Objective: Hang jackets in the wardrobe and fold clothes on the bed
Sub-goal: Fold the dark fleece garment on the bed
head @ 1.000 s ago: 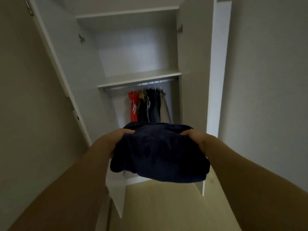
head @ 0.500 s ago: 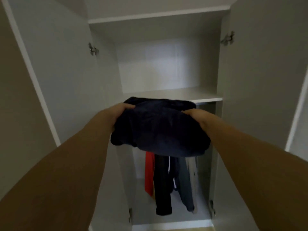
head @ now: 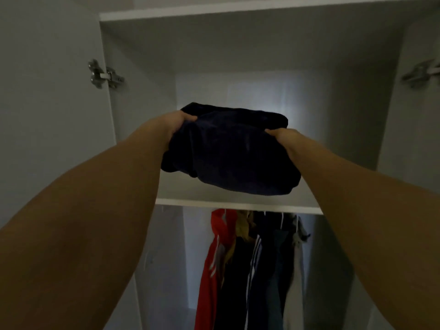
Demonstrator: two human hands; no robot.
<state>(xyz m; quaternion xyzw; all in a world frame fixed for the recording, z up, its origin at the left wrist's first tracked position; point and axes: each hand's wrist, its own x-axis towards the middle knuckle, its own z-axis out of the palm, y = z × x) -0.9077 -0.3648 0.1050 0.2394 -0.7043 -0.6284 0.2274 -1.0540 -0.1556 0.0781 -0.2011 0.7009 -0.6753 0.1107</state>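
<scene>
A folded dark navy garment (head: 228, 153) is held up inside the wardrobe's upper compartment, just above the white shelf (head: 238, 203). My left hand (head: 177, 123) grips its left edge, thumb on top. My right hand (head: 282, 136) grips its right edge the same way. The fingers under the cloth are hidden. Whether the garment's underside touches the shelf I cannot tell. Below the shelf hang several jackets: a red one (head: 214, 253), dark ones (head: 240, 270) and a pale grey one (head: 295, 282).
The wardrobe's two doors stand open, the left door (head: 47, 103) with a metal hinge (head: 104, 75), the right door (head: 414, 139) with another hinge (head: 421, 73). The compartment's top panel (head: 238, 13) lies overhead and its back wall (head: 238, 91) is lit.
I have stepped closer and my view has tilted up. Both hands lifted the navy garment from in front of the wardrobe to the upper shelf's level and pushed it into the compartment.
</scene>
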